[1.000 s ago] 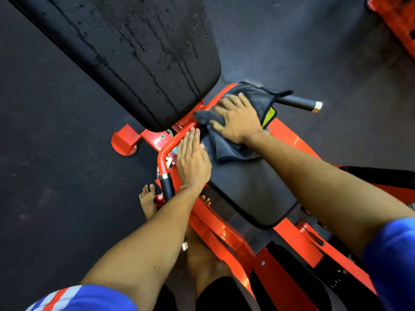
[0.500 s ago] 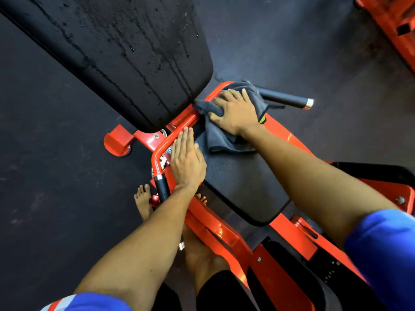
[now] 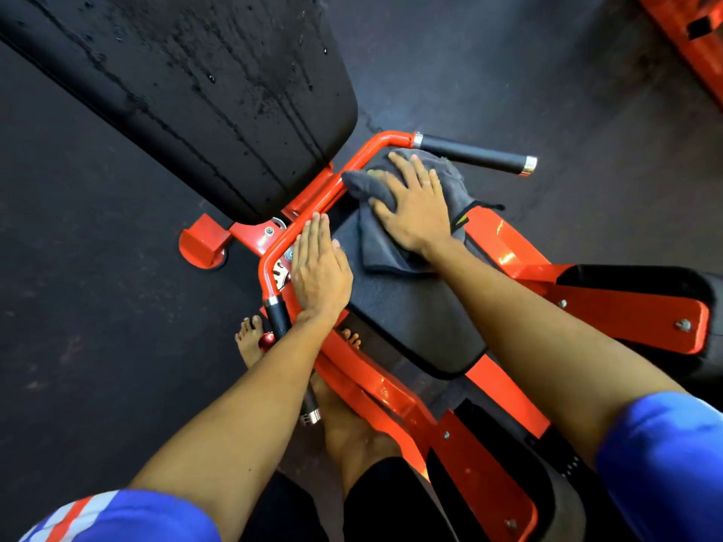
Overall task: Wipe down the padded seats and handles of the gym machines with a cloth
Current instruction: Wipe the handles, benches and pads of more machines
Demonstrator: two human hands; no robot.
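I see right hand (image 3: pixel 418 213) flat, fingers spread, pressing cloth (image 3: pixel 373 248) onto seat (image 3: pixel 410 318); left hand (image 3: pixel 319 275) flat on seat edge.

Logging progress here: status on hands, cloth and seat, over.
Right hand flat, pressing grey cloth on seat pad. Left hand flat on seat edge. Nothing blocking.
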